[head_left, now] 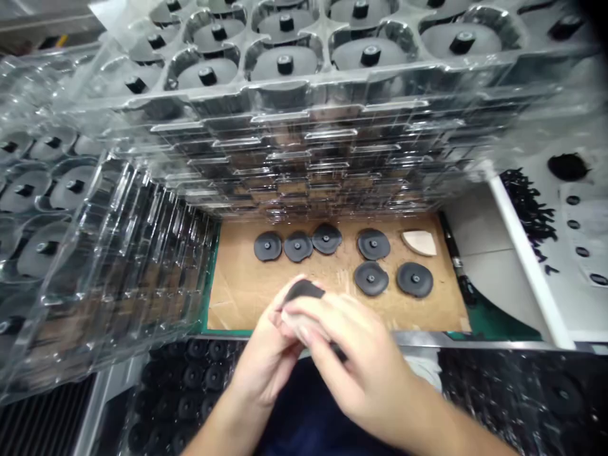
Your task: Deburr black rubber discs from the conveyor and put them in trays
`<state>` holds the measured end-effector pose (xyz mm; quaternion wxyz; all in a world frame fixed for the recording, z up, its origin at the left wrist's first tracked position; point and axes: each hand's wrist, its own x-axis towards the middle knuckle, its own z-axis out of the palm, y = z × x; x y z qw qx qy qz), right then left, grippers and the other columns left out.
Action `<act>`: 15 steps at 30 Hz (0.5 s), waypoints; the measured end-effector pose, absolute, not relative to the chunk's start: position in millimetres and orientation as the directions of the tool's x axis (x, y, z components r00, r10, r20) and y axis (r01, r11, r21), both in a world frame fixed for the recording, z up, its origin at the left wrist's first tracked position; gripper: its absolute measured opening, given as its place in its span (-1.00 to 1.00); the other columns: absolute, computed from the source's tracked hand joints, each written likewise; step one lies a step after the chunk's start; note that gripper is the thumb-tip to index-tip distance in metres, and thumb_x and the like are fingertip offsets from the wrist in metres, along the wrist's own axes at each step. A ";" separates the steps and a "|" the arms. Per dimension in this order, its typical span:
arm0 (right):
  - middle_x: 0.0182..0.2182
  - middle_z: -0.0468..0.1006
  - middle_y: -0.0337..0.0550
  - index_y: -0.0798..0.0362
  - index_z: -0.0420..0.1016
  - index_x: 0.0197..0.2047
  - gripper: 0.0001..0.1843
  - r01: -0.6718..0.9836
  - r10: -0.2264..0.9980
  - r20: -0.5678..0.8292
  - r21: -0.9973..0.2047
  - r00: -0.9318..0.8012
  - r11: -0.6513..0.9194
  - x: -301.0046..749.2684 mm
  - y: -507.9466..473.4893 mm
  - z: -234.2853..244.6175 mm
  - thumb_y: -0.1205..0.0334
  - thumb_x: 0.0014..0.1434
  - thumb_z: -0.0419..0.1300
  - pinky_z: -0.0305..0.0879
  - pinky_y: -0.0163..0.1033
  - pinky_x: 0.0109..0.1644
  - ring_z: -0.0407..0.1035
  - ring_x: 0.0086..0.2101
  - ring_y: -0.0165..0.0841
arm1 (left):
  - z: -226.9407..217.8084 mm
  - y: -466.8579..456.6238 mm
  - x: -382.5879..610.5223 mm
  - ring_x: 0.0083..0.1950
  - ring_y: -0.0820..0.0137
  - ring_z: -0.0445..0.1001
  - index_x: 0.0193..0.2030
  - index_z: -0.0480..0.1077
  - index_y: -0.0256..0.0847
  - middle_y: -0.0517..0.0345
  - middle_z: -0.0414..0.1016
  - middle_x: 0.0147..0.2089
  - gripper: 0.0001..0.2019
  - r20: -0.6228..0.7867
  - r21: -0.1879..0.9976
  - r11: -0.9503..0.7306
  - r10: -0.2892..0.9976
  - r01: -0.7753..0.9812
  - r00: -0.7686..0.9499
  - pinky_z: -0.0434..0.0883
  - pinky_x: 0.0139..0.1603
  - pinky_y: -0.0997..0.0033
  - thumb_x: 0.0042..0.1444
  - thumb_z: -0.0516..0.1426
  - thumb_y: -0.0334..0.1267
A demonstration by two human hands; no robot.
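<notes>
Both my hands meet at the front edge of a brown cardboard sheet (237, 285). My left hand (266, 361) and my right hand (361, 367) are closed together around one black rubber disc (304, 290), whose top edge sticks out above my fingers. Several more black discs lie on the cardboard: three in a row (297, 246) and three further right (373, 244). A pale wedge-shaped piece (420, 242) lies beside them.
Tall stacks of clear plastic trays (294, 152) holding black discs rise behind and to the left (71, 253). Black trays (190, 380) with small parts sit below the bench edge. A white rail (522, 259) and loose black bits (527, 209) are at right.
</notes>
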<state>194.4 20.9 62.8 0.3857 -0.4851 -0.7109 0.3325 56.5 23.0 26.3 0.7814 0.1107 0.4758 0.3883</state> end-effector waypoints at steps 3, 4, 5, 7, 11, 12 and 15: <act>-0.24 0.59 -0.14 0.10 0.47 -0.14 -0.77 0.453 0.945 0.155 -0.847 -0.289 0.277 191.8 21.3 61.9 0.36 0.29 -0.01 0.34 -0.24 -0.17 0.44 -0.27 -0.35 | 28.1 23.1 57.5 -0.14 0.34 0.55 0.00 0.45 -0.09 0.13 0.58 -0.10 -0.50 -0.654 0.558 0.663 0.722 -0.499 0.228 0.51 -0.20 0.52 -0.16 0.35 -0.38; -0.21 0.58 -0.10 0.12 0.47 -0.12 -0.74 0.489 0.948 0.214 -0.817 -0.236 0.306 191.8 21.2 60.6 0.36 0.30 -0.04 0.33 -0.21 -0.17 0.44 -0.25 -0.32 | 28.9 23.0 58.0 -0.16 0.34 0.56 0.00 0.46 -0.11 0.13 0.59 -0.14 -0.51 -0.642 0.556 0.667 0.723 -0.497 0.253 0.50 -0.17 0.51 -0.16 0.35 -0.36; -0.20 0.58 -0.04 0.16 0.45 -0.08 -0.72 0.519 0.942 0.280 -0.786 -0.186 0.336 191.9 20.4 59.7 0.36 0.31 -0.06 0.32 -0.17 -0.15 0.43 -0.23 -0.30 | 29.8 22.9 58.4 -0.15 0.34 0.55 -0.01 0.46 -0.13 0.13 0.59 -0.16 -0.51 -0.629 0.551 0.672 0.724 -0.495 0.283 0.50 -0.12 0.50 -0.16 0.36 -0.36; -0.24 0.58 -0.01 0.21 0.42 -0.03 -0.70 0.520 0.925 0.344 -0.768 -0.160 0.375 192.7 16.4 59.9 0.37 0.31 -0.08 0.30 -0.15 -0.18 0.42 -0.27 -0.29 | 32.2 22.8 58.4 -0.07 0.29 0.54 0.00 0.46 -0.13 0.10 0.58 -0.11 -0.49 -0.610 0.550 0.670 0.730 -0.498 0.309 0.46 0.01 0.42 -0.17 0.36 -0.37; -0.30 0.58 -0.15 0.12 0.44 -0.11 -0.78 0.443 0.931 0.242 -0.827 -0.272 0.345 195.4 10.5 63.4 0.40 0.27 -0.01 0.30 -0.24 -0.23 0.40 -0.34 -0.36 | 35.4 22.1 59.5 0.00 0.20 0.52 0.03 0.44 -0.07 0.10 0.56 -0.02 -0.45 -0.634 0.567 0.661 0.731 -0.491 0.253 0.45 0.07 0.27 -0.19 0.36 -0.38; -0.27 0.58 -0.14 0.13 0.43 -0.11 -0.78 0.469 0.937 0.251 -0.815 -0.243 0.340 195.6 11.6 64.1 0.41 0.27 -0.01 0.30 -0.24 -0.20 0.41 -0.31 -0.36 | 35.5 21.6 60.8 -0.01 0.19 0.52 -0.02 0.47 -0.11 0.09 0.57 -0.07 -0.49 -0.638 0.561 0.672 0.723 -0.482 0.265 0.46 0.05 0.27 -0.19 0.37 -0.35; -0.25 0.57 -0.03 0.21 0.42 -0.07 -0.73 0.535 0.926 0.345 -0.758 -0.155 0.373 197.1 15.7 65.6 0.39 0.29 -0.06 0.27 -0.17 -0.16 0.41 -0.26 -0.29 | 36.2 20.1 64.1 -0.02 0.22 0.52 -0.15 0.53 -0.17 0.10 0.60 -0.20 -0.62 -0.630 0.533 0.701 0.703 -0.474 0.331 0.46 0.03 0.35 -0.20 0.38 -0.31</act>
